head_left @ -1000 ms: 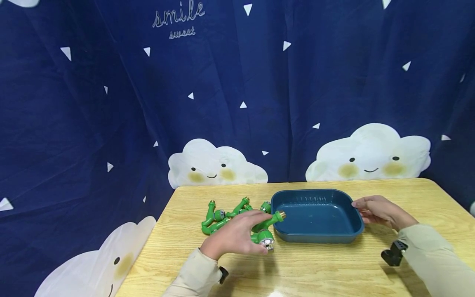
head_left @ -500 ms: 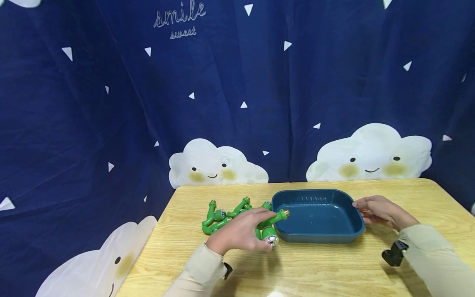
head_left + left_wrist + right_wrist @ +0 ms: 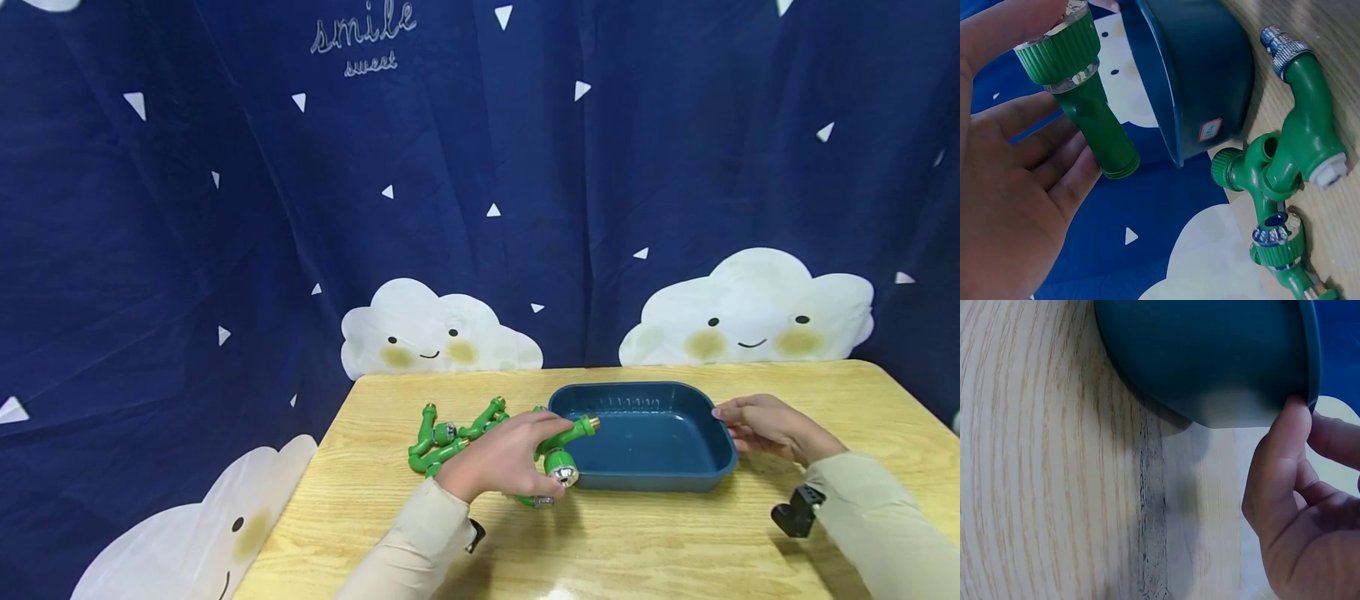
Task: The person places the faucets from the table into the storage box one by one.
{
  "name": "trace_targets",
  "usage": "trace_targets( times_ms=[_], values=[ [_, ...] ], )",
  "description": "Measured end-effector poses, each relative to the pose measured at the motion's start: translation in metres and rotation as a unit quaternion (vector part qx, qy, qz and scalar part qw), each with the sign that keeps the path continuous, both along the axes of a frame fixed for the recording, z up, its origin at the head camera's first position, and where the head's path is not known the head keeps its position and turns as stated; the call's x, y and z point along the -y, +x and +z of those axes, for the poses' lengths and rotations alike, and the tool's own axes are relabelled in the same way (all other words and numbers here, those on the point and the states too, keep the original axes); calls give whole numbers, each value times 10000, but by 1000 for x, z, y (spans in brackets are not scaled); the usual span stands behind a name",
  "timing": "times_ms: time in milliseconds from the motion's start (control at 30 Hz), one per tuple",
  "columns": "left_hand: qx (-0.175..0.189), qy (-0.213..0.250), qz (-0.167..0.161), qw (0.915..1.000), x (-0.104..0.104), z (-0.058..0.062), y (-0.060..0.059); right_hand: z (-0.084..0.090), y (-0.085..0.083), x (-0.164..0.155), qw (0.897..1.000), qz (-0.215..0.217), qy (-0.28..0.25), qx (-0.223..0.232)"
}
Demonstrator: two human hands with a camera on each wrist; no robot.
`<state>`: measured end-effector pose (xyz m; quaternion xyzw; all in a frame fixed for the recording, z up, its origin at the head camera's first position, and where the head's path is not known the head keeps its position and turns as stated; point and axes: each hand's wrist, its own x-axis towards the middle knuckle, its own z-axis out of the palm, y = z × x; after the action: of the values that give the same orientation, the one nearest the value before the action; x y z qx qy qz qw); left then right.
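The left hand [image 3: 498, 458] holds a green fitting [image 3: 562, 450] lifted clear of the desk [image 3: 660, 542], its brass tip reaching just over the left rim of the blue tray [image 3: 645, 479]; the grip is clamped on it, the wrist view showing the fitting [image 3: 1082, 94] held near its ribbed collar between thumb and curled fingers. The right hand [image 3: 765, 427] rests at the tray's right end, and its wrist view shows a finger [image 3: 1282, 456] pressed against the rim, so that grip is closed lightly on the tray's edge. The other fittings [image 3: 450, 437] lie in a loose heap on the desk just left of the tray, one more [image 3: 534, 500] lying under the left hand. To do this step well, it seems best to carry the fitting further in over the tray's floor before letting go — released at the rim, it could tip back out or knock the wall. The right hand should hold the tray firm against any nudge, and a low release would stop the metal end bouncing.
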<state>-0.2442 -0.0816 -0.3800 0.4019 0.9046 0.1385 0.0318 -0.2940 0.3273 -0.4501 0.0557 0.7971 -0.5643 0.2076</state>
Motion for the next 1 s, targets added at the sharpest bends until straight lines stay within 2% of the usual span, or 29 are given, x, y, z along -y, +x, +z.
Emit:
trace_targets(
  times_ms=[267,467,633,833,1000],
  values=[
    [-221,-211,-66,9995,-17,0,-8,0,2,4,10000,45,-25,-49],
    [-211,-537,29,9983,-32,0,-11,1,1,2,9999,69,-78,-66],
    [-302,-745,-83,9967,-43,-1,-14,0,-1,2,9999,47,-61,-74],
    [-489,-827,-231,9951,-52,-2,-16,-1,0,0,9998,119,-44,-122],
    [-541,-841,-206,9948,-57,-3,-18,-1,2,0,9996,177,-101,-177]
  ],
)
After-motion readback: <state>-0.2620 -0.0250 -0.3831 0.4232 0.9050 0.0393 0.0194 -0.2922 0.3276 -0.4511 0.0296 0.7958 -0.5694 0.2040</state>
